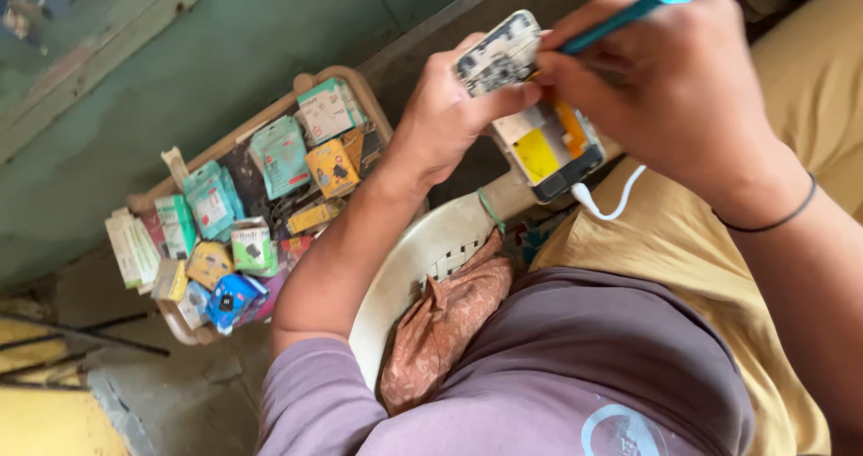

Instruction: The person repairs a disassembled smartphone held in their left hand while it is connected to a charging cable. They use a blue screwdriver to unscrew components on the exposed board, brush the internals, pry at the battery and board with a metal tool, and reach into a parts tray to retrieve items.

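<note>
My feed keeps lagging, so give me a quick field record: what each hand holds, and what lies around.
left hand: grips an opened phone, back cover off, yellow part showing
right hand: holds a teal screwdriver, tip hidden at the phone
cable: white, plugged into phone's lower end
tray: on the floor, full of small packaged parts
chair: white plastic, brown cloth on it

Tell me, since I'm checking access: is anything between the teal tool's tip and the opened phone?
Nothing visible: the right hand brings the teal tool straight to the opened phone, which the left hand holds; the tip itself is hidden.
</note>
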{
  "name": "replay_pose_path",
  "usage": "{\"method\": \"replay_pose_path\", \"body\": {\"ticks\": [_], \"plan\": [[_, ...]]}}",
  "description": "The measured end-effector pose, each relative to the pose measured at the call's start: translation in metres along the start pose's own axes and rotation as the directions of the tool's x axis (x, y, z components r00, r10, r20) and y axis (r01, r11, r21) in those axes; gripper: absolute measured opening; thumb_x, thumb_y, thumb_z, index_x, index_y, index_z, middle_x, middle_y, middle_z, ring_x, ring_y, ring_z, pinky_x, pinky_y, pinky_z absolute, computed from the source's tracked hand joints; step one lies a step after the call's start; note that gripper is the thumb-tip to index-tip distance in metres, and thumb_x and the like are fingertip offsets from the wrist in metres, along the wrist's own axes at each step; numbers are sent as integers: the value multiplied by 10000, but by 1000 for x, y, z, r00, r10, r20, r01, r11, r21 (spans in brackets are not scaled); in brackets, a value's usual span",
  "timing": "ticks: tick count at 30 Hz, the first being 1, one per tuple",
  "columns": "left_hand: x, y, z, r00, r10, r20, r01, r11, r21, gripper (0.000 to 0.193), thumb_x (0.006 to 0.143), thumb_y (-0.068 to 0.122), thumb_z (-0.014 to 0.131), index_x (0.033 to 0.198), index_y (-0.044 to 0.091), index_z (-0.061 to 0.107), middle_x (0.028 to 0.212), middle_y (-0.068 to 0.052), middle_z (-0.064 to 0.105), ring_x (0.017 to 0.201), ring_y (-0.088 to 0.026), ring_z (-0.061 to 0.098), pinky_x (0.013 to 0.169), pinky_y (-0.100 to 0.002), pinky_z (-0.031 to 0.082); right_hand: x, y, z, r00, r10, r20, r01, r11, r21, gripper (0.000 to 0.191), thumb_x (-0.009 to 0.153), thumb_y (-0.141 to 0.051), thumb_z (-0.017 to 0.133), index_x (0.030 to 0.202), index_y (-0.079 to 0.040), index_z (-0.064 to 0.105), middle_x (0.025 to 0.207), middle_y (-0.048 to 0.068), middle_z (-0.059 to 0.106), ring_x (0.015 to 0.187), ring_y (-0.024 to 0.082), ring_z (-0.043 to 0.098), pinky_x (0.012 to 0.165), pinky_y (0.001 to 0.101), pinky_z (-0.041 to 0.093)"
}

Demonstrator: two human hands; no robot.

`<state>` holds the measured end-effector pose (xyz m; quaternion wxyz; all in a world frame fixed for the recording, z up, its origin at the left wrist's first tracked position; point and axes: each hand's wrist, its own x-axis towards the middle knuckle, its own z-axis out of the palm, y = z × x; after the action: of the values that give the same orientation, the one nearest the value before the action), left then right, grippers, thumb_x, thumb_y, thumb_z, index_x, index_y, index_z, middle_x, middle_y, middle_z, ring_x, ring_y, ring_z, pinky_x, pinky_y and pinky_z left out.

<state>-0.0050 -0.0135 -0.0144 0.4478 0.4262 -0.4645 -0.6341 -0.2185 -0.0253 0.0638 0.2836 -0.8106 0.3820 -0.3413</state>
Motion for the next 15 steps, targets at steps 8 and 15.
{"method": "replay_pose_path", "body": {"ticks": [8, 15], "plan": [[-2, 2, 2, 996, 89, 13, -88, 995, -42, 356, 897, 40, 814, 1209, -41, 663, 1042, -46, 722, 947, -104, 667, 876, -257, 549, 1, -8, 5, 985, 155, -73, -145, 981, 132, 75, 1023, -57, 720, 1040, 16, 720, 885, 86, 742, 753, 121, 704, 649, 246, 541], [-2, 4, 2, 999, 45, 19, -44, 996, -72, 355, 897, 46, 806, 1212, -30, 661, 1035, -49, 727, 939, -114, 683, 862, -274, 570, -10, -23, 13, 992, -60, -110, 29, 964, -262, 95, 951, 26, 787, 1010, 90, 749, 736, 177, 736, 644, 232, 741, 598, 338, 541]]}}
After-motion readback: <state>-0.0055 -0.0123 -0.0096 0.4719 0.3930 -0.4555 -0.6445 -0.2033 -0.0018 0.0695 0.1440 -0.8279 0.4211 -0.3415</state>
